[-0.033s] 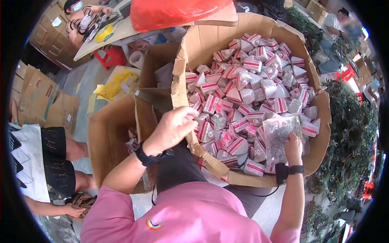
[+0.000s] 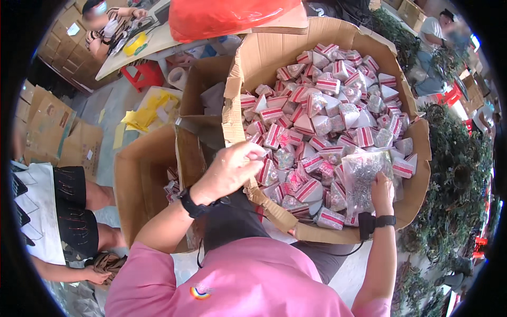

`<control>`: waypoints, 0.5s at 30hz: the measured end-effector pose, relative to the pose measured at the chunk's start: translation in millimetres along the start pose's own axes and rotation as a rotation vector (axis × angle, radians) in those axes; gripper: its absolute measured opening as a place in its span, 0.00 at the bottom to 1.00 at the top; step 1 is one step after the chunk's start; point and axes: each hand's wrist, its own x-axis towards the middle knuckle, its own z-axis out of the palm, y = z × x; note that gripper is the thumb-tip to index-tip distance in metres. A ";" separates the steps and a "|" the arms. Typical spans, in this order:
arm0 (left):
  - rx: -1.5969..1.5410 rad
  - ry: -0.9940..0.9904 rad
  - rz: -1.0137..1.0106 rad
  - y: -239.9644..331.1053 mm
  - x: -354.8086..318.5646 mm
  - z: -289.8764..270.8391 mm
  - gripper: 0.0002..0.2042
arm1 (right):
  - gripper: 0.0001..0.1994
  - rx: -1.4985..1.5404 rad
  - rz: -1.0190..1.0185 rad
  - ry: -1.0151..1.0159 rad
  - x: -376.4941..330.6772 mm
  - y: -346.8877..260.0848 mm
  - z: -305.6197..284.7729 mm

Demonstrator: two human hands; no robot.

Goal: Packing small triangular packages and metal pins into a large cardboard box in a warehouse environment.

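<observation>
A large open cardboard box (image 2: 231, 119) stands in front of me, heaped with small triangular packets (image 2: 327, 86) that have white and pink-red striped sides. My right hand (image 2: 382, 191) is closed on the edge of a clear plastic bag (image 2: 362, 182) over the heap's near right part. Many small silvery pieces show through the bag; their kind is too small to tell. At the box's near left rim is my left hand (image 2: 232, 168), its fingers curled and pinched together. Whatever those fingers hold, if anything, cannot be made out.
Left of the big box are a smaller open carton (image 2: 142, 164) with some packets inside and another brown carton (image 2: 198, 79). A red bag (image 2: 232, 18) lies on the table at the back. Co-workers are at the left and far right; green artificial foliage (image 2: 449, 174) lines the right.
My left hand has shifted slightly right and toward me, fingers still pinched. My right hand and the plastic bag stay almost in place.
</observation>
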 end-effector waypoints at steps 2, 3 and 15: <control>0.009 -0.081 -0.011 6.6 6.0 12.9 0.11 | 0.04 0.048 0.040 0.007 -0.7 0.7 -0.8; 0.022 -0.104 -0.019 6.6 8.7 17.4 0.10 | 0.04 0.078 0.067 0.027 -2.6 -3.5 -6.7; 0.081 -0.185 -0.027 11.4 14.2 35.4 0.09 | 0.06 0.997 0.363 0.232 -10.6 10.7 -31.4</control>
